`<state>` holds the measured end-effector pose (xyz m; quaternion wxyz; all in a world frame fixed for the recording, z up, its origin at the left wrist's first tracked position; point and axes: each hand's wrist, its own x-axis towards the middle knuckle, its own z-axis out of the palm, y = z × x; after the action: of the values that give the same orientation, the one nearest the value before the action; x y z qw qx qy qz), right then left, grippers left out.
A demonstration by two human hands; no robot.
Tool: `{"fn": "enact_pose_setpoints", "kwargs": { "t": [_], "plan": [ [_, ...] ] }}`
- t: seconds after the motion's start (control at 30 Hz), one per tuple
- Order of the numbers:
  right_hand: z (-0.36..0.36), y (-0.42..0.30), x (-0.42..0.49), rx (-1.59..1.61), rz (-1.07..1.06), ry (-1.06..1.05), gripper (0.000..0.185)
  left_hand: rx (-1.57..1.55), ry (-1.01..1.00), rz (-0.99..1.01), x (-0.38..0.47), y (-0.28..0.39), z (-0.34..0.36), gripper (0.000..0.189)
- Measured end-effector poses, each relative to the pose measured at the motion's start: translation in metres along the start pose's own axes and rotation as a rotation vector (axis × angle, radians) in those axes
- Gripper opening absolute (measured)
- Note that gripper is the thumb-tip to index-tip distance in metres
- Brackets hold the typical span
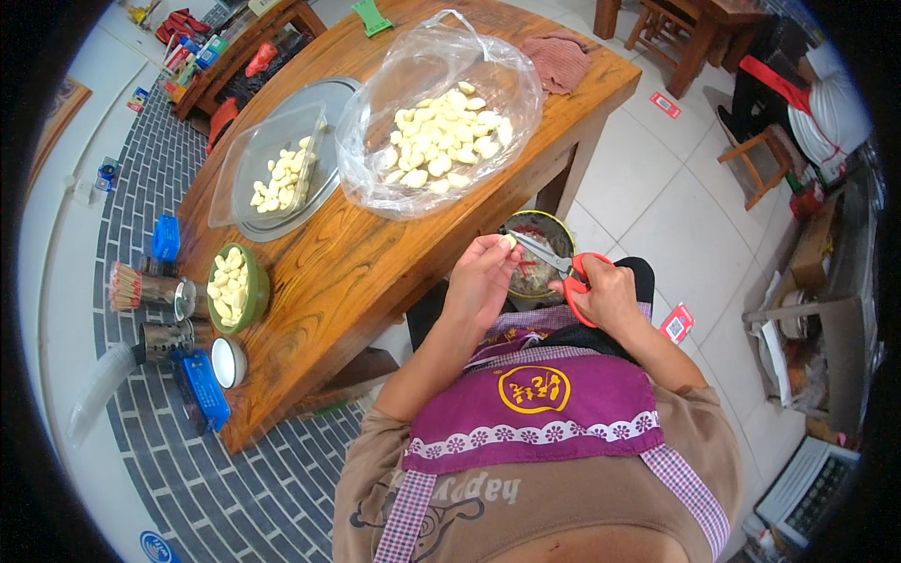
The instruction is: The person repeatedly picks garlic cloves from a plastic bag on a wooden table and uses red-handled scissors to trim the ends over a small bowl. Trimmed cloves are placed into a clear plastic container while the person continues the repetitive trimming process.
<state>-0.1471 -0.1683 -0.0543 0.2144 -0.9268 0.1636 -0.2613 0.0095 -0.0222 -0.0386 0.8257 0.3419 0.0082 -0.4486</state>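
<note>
My left hand point(487, 276) pinches a peeled garlic clove point(508, 241) between thumb and fingertips. In my right hand point(605, 292) are red-handled scissors point(540, 252), their blades reaching to the clove. Below both hands stands a bin point(571, 236) with a yellow rim and scraps inside. On the wooden table point(338, 278), a clear plastic bag point(366, 186) lies spread wide around a heap of peeled cloves point(440, 141). Beside it, a clear plastic container point(232, 165) on a round grey lid or tray point(331, 91) holds more cloves point(278, 179). A green bowl point(259, 288) is full of cloves too.
A reddish cloth point(556, 62) rests at the table's far right corner. Near the left end are a small white cup point(229, 362), toothpicks point(125, 287), a metal holder point(165, 341) and blue boxes point(204, 390). A wooden stool point(757, 162) stands on the tiled floor near another person point(774, 91).
</note>
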Motion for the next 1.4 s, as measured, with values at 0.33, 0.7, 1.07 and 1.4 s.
{"fn": "enact_pose_setpoints", "kwargs": {
  "t": [0.33,0.7,1.07,1.4],
  "plan": [
    [0.001,0.020,-0.012,-0.241,0.184,-0.270,0.038,1.592,-0.225,0.672,0.004,-0.048,-0.035,0.058],
    [-0.012,0.050,-0.037,-0.352,0.302,-0.287,0.036,2.352,-0.350,0.430,0.045,-0.064,-0.057,0.028],
    [0.002,0.042,-0.030,-0.261,0.263,-0.387,0.043,1.583,0.611,1.598,0.012,0.177,-0.035,0.012],
    [0.001,0.034,-0.028,-0.237,0.251,-0.442,0.037,1.701,1.104,1.234,0.036,0.263,-0.080,0.019]
  ]
}}
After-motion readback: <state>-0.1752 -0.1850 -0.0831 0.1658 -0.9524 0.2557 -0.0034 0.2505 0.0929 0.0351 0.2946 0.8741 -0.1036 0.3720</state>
